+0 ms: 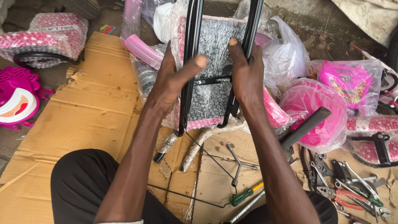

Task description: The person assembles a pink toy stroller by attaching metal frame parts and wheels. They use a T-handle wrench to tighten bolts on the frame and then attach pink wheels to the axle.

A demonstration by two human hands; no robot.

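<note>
Black metal frame (pixel 191 62) gripped by both hands, left hand (pixel 172 81), right hand (pixel 245 74); slick bubble wrap (pixel 213 41) could let it slip onto tools (pixel 344 182).

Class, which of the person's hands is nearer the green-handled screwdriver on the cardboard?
Right. The right hand grips the black metal frame above the green-handled screwdriver; the left hand is farther left.

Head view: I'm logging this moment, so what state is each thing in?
Black metal frame: upright, held on both side bars.
Left hand: gripping the left bar.
Right hand: gripping the right bar.
Bubble-wrapped part: wrapped, behind the frame.
Pink seat: bagged in plastic.
Green-handled screwdriver: lying on cardboard.
</note>
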